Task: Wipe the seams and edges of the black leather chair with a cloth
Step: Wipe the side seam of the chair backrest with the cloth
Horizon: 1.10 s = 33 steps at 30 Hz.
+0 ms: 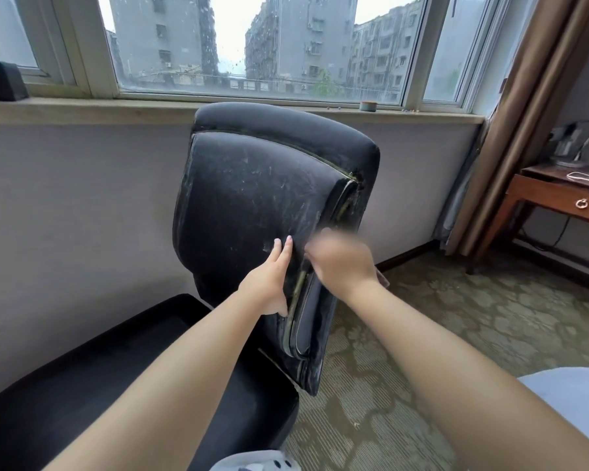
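Chair [252, 198] of black leather stands below the window, its backrest facing the person, its seat low at the left. The left hand [267, 282] lies flat on the backrest with straight fingers, the thumb side at the raised seam [298, 300] that runs down the right edge. The right hand [342, 258] is blurred just beside it at that seam; whether it grips anything cannot be told, though a bit of pinkish cloth [384, 278] shows past the wrist. The leather is scuffed with pale marks, and the seam gapes near the top right corner. Behind, a sill [82, 108] carries a small round pot [368, 106]. At the right hang brown curtains [538, 113] beside a wooden desk [558, 195] with 1 ring-pull drawer. Patterned carpet [456, 317] covers the floor.
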### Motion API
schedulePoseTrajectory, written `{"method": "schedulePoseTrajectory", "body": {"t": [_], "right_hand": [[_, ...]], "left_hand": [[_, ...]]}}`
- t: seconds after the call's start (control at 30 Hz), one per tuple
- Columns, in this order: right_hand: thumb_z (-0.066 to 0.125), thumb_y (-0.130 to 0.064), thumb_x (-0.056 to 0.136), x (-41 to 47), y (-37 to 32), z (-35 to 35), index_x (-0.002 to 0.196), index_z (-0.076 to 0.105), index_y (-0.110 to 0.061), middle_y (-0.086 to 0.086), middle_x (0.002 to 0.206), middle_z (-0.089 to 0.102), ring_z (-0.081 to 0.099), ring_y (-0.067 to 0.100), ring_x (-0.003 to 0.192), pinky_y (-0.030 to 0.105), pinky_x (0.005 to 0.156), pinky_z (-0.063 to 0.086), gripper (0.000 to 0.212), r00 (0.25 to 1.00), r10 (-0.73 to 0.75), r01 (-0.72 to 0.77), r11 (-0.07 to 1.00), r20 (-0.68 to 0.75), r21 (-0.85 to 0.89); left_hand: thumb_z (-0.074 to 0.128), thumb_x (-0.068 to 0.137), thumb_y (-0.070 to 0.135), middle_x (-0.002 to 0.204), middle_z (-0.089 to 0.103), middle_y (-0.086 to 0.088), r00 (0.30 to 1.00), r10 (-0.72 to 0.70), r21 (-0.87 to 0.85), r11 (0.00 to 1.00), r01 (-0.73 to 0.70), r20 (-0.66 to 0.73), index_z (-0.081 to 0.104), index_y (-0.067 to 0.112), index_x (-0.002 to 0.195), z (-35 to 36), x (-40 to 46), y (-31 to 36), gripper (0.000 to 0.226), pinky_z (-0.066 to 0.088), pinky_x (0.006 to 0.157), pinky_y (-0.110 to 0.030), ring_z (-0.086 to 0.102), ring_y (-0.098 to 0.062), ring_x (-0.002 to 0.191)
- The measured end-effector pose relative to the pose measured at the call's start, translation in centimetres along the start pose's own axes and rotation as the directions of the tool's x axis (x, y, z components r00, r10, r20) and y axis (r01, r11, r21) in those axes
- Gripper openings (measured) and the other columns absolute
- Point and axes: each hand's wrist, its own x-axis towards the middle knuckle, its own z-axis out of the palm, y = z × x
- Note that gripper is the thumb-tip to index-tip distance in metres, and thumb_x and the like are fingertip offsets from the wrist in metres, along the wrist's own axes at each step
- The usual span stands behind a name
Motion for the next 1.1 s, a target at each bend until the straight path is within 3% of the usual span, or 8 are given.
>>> {"method": "schedulePoseTrajectory", "body": {"t": [0.07,0.17,0.3,0.57,0.73,0.83,1.1], "right_hand": [[0.078,-0.02,0.072,0.3,0.4,-0.2,0.063,0.064,-0.018,0.0,0.065,0.053,0.054,0.019,0.05,0.018,0.038,0.03,0.016,0.997,0.075,-0.074,0.997,-0.034,0.029],[0.078,-0.015,0.07,-1.2,-0.7,0.4,0.064,0.063,-0.017,0.0,0.064,0.052,0.052,0.018,0.049,0.02,0.036,0.033,0.017,0.997,0.072,-0.071,0.997,-0.037,0.038],[0.08,-0.012,0.065,-3.3,-2.3,1.3,0.059,0.061,-0.017,-0.002,0.06,0.05,0.049,0.016,0.045,0.019,0.037,0.023,0.021,0.999,-0.021,0.021,1.0,0.035,-0.001],[0.077,-0.017,0.073,-0.1,0.1,0.0,0.065,0.063,-0.018,0.0,0.064,0.052,0.053,0.019,0.05,0.02,0.036,0.035,0.016,0.994,0.084,-0.082,0.996,-0.071,0.03],[0.079,-0.01,0.063,-4.7,-3.6,1.9,0.059,0.061,-0.016,-0.001,0.059,0.051,0.049,0.016,0.044,0.019,0.034,0.029,0.02,0.998,-0.03,0.028,0.999,0.058,0.033],[0.078,-0.012,0.064,-4.0,-3.2,2.0,0.058,0.06,-0.017,-0.002,0.059,0.051,0.049,0.016,0.045,0.019,0.036,0.027,0.02,0.998,-0.057,0.057,0.998,0.036,0.01],[0.067,-0.01,0.079,-4.1,-3.1,1.8,0.066,0.062,-0.017,-0.001,0.063,0.051,0.05,0.016,0.049,0.021,0.035,0.031,0.015,0.998,0.052,-0.051,0.998,-0.023,0.029]], "left_hand": [[0.07,0.071,-0.006,0.156,-0.024,0.009,1.0,-0.011,0.009,1.0,0.011,-0.001,-0.023,0.031,0.147,0.1,-0.1,0.0,0.126,0.056,0.066,-0.035,0.063,-0.025,0.082],[0.053,0.075,-0.015,0.157,-0.023,0.009,1.0,-0.02,0.024,0.999,0.021,-0.023,-0.021,0.029,0.149,0.5,-0.1,-0.1,0.114,0.042,0.049,-0.028,0.056,-0.022,0.067],[0.054,0.074,-0.015,0.157,-0.023,0.009,0.997,-0.012,0.07,0.997,0.018,-0.077,-0.02,0.027,0.149,1.3,0.1,-0.4,0.114,0.04,0.049,-0.029,0.059,-0.026,0.069],[0.072,0.079,0.002,0.157,-0.022,0.008,0.986,0.005,0.21,0.977,0.031,-0.168,-0.022,0.026,0.148,2.3,0.3,-0.9,0.119,0.055,0.06,-0.031,0.062,-0.02,0.075],[0.066,0.079,-0.004,0.158,-0.021,0.006,0.984,0.024,0.238,0.971,0.019,-0.177,-0.022,0.025,0.148,2.4,0.4,-1.0,0.116,0.049,0.052,-0.028,0.057,-0.018,0.071],[0.053,0.078,-0.014,0.158,-0.021,0.005,0.986,0.027,0.237,0.971,0.013,-0.166,-0.02,0.025,0.149,2.2,0.2,-1.0,0.109,0.035,0.043,-0.024,0.046,-0.015,0.059],[0.046,0.077,-0.017,0.158,-0.021,0.003,0.986,0.018,0.23,0.973,0.021,-0.164,-0.018,0.023,0.15,2.4,-0.1,-0.6,0.105,0.028,0.041,-0.022,0.034,-0.009,0.053]]}}
